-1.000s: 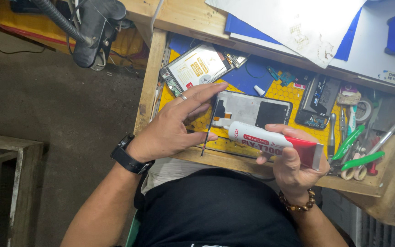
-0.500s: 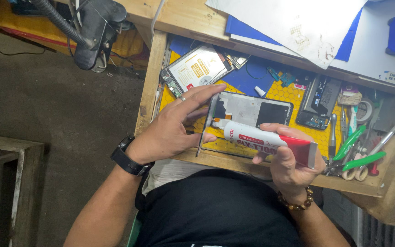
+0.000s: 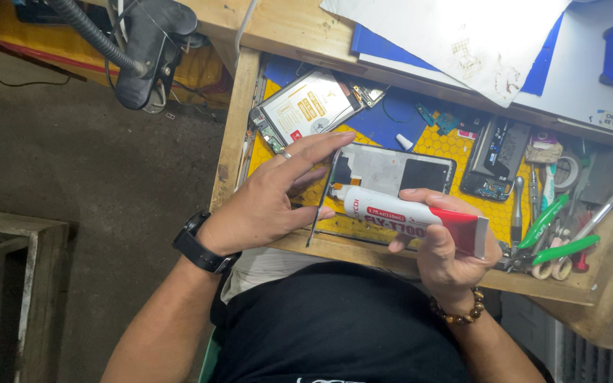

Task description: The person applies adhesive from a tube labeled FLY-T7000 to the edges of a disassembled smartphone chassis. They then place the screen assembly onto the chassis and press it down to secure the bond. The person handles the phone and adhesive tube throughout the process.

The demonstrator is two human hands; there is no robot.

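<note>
Right hand [image 3: 443, 250], closed around one white-and-red squeeze tube of adhesive [image 3: 409, 219], nozzle at the left end of one opened grey smartphone frame [image 3: 391, 171]. Left hand [image 3: 267, 200], fingers spread and extended, index tip on the frame's upper left edge, grasping nothing. Compared with half a second earlier, the tube's nozzle sits lower against the frame. The frame lies flat on one yellow honeycomb work mat [image 3: 455, 145]. Behind: a second dismantled phone with exposed battery [image 3: 306, 110]. Right: two green-handled tweezers [image 3: 555, 234].
</note>
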